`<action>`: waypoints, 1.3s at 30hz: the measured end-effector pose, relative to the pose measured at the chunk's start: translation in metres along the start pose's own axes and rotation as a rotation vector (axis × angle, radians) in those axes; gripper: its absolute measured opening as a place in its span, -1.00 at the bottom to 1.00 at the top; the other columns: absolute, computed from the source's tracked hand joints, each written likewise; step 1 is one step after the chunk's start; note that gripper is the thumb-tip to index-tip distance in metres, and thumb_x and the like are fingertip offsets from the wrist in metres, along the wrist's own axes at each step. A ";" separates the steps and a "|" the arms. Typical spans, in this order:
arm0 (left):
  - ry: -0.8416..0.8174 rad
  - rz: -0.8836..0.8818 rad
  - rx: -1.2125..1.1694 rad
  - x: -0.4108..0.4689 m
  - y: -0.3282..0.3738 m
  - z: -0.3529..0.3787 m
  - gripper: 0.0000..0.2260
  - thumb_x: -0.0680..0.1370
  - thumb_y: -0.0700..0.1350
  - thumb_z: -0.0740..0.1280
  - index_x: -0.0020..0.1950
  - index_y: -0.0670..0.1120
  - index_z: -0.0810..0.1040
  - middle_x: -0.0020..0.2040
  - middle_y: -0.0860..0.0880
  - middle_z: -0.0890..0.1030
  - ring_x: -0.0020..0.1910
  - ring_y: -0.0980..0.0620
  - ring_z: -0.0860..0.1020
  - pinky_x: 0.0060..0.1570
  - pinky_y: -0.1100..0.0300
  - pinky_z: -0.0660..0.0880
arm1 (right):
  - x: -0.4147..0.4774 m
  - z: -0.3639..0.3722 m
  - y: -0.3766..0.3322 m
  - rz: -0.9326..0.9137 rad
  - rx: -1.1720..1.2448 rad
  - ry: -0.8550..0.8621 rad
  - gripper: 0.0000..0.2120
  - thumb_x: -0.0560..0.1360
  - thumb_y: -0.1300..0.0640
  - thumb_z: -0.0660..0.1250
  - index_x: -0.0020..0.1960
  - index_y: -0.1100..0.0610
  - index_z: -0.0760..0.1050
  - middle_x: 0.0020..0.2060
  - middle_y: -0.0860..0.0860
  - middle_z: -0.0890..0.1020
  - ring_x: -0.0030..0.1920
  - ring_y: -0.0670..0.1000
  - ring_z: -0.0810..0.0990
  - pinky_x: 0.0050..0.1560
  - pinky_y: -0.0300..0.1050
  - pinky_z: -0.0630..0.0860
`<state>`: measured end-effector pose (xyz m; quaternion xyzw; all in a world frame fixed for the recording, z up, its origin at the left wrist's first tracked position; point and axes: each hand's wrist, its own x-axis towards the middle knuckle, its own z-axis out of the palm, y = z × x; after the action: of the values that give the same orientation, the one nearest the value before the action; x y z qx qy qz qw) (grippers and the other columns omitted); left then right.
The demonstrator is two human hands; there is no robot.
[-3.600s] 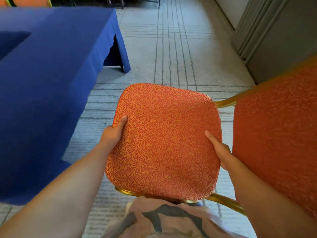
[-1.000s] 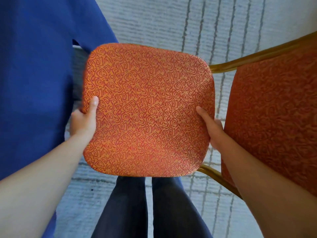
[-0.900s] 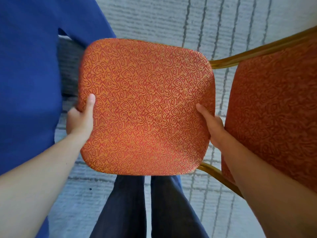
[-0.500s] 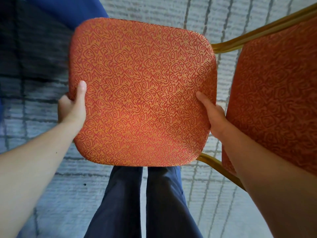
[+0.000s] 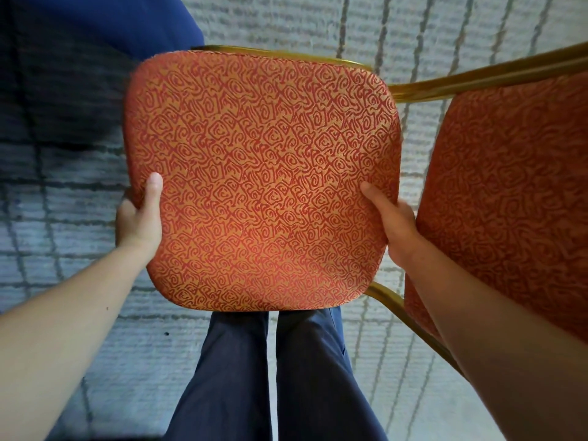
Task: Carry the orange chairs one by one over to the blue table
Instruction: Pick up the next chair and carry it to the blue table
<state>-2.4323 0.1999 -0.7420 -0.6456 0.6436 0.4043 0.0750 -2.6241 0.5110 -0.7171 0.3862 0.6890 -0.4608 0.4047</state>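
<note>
Right now my left hand grips the left edge of the orange chair at its seat, thumb lying flat on the cushion and fingers curled underneath, out of sight. My right hand clasps the opposite edge the same way, thumb on top, just beside the backrest. The seat faces up at the camera. The backrest stands at the right, so the chair fronts left and its seat-to-back line runs across the view. The gold frame shows along the far edge. The chair sits in front of my dark trousers, over the striped carpet, near a corner of the blue table at upper left. I cannot tell whether its legs touch the floor. Both bare forearms reach forward from the lower corners, converging on the seat.
</note>
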 end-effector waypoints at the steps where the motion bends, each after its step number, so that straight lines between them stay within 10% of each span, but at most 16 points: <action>1: -0.010 -0.001 0.002 -0.002 0.000 -0.001 -0.34 0.43 0.42 0.16 0.23 -0.09 0.52 0.07 -0.04 0.55 0.07 -0.04 0.50 -0.01 0.17 0.33 | -0.002 0.000 0.000 -0.008 -0.015 0.009 -0.63 0.36 -0.06 0.55 0.07 0.05 0.55 -0.09 -0.05 0.71 -0.23 -0.12 0.71 -0.39 -0.29 0.57; 10: 0.101 -0.051 0.234 -0.028 0.030 0.011 -0.36 0.57 0.25 0.09 0.48 -0.16 0.17 0.42 -0.23 0.33 0.35 -0.25 0.36 0.27 -0.07 0.29 | -0.027 0.012 -0.009 -0.035 -0.127 0.120 -0.44 0.42 0.02 0.51 0.34 0.15 0.41 0.17 0.05 0.60 0.11 0.09 0.60 0.18 0.10 0.55; 19: -0.166 -0.058 0.281 -0.094 0.094 -0.007 -0.31 0.51 0.07 0.30 0.55 -0.10 0.08 0.52 -0.19 0.14 0.48 -0.18 0.17 0.44 -0.03 0.14 | -0.099 0.003 -0.027 -0.129 -0.258 -0.041 -0.45 0.47 0.11 0.45 0.41 0.18 0.40 0.18 0.03 0.59 0.07 0.03 0.58 0.03 -0.09 0.49; 24: -0.289 0.013 0.128 -0.156 0.141 -0.038 -0.48 0.53 0.03 0.31 0.43 -0.15 0.35 0.34 -0.15 0.44 0.30 -0.13 0.42 0.31 0.09 0.33 | -0.166 -0.007 -0.054 -0.291 -0.399 -0.146 -0.39 0.45 0.11 0.48 0.43 0.17 0.36 0.22 0.06 0.54 0.11 0.01 0.54 -0.13 -0.20 0.45; 29: -0.366 0.032 0.013 -0.210 0.167 -0.072 -0.72 0.54 -0.01 0.27 -0.33 -0.09 0.45 -0.42 -0.04 0.43 -0.31 -0.06 0.42 -0.36 0.16 0.28 | -0.218 -0.028 -0.077 -0.385 -0.492 -0.221 -0.46 0.43 0.14 0.48 0.37 0.15 0.43 0.19 0.09 0.58 -0.06 -0.01 0.61 -0.18 -0.12 0.57; 39: -0.302 0.154 -0.037 -0.280 0.177 -0.126 -0.77 0.53 -0.02 0.26 -0.29 -0.06 0.44 -0.30 -0.04 0.47 -0.33 0.01 0.40 -0.29 0.15 0.30 | -0.281 -0.057 -0.095 -0.650 -0.621 -0.306 -0.50 0.45 0.11 0.46 0.35 0.13 0.45 0.17 0.10 0.59 0.04 0.02 0.62 -0.24 -0.24 0.47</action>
<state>-2.4936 0.3095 -0.4106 -0.5275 0.6650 0.5131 0.1276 -2.6168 0.4940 -0.4158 -0.0610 0.8119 -0.3874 0.4324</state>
